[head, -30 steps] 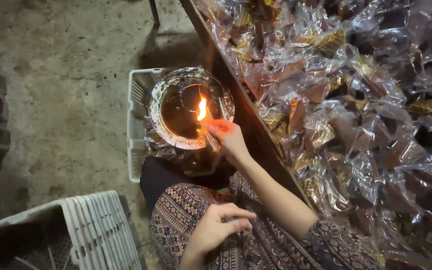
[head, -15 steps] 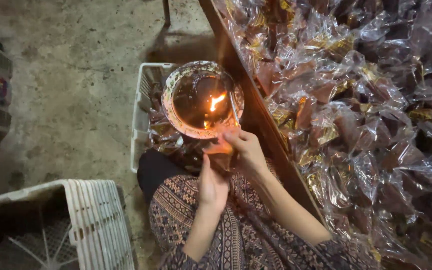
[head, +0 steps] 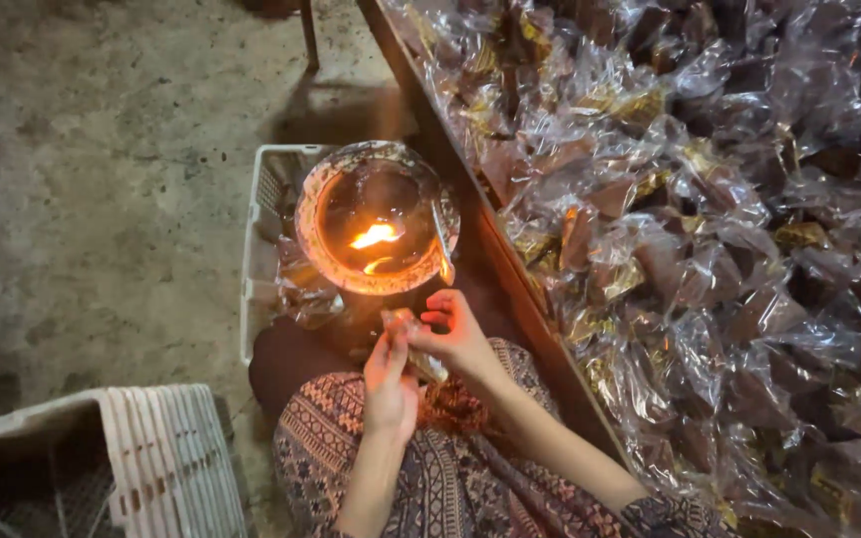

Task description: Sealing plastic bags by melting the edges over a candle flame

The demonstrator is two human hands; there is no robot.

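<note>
Both my hands meet over my lap on one small clear plastic packet point(head: 406, 334) with brown contents. My left hand point(head: 389, 377) pinches its lower side, and my right hand point(head: 455, 329) grips its top edge with thumb and fingers. Just beyond them stands a round metal bowl point(head: 326, 264) with a small flame point(head: 375, 236) burning inside. A thin stick point(head: 442, 244) leans on the bowl's right rim. My patterned trousers point(head: 450, 478) fill the bottom of the view.
A long table edge point(head: 510, 289) runs diagonally on my right, piled with several clear packets of brown goods point(head: 710, 229). A white plastic crate point(head: 263, 229) sits under the bowl. Another white basket point(head: 151, 458) stands at lower left on the concrete floor point(head: 122, 149).
My right hand drew back from the flame with the packet. My left hand rose from my lap and took hold of the packet too.
</note>
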